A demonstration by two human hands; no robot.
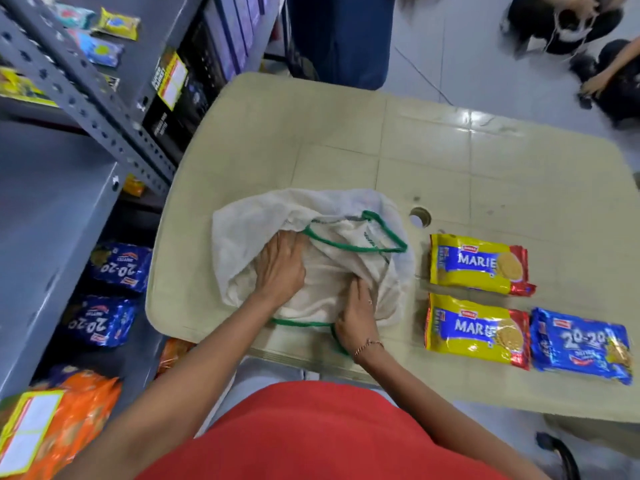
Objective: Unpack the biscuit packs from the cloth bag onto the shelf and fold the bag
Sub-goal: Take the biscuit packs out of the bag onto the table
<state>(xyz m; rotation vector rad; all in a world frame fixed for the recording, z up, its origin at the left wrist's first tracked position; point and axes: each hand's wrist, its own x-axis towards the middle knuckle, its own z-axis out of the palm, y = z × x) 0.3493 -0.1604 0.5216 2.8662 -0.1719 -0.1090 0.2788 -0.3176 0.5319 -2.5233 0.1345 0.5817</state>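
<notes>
A white cloth bag (311, 244) with green trim lies crumpled on the beige table (433, 161), its mouth facing me. My left hand (280, 268) lies palm down on the bag at its mouth, fingertips hidden under a fold. My right hand (356, 313) grips a fold of cloth at the near side of the bag, by the green handle. To the right of the bag, two yellow Marie biscuit packs (478, 265) (478, 336) and a blue 20-20 biscuit pack (581, 344) lie flat on the table. What is inside the bag is hidden.
A grey metal shelf (52, 209) stands at the left, touching the table. Two blue 20-20 packs (121, 266) (100, 322) and orange packs (59, 417) lie on its lower level. The table has a round hole (420, 216). People sit on the floor at top right (588, 46).
</notes>
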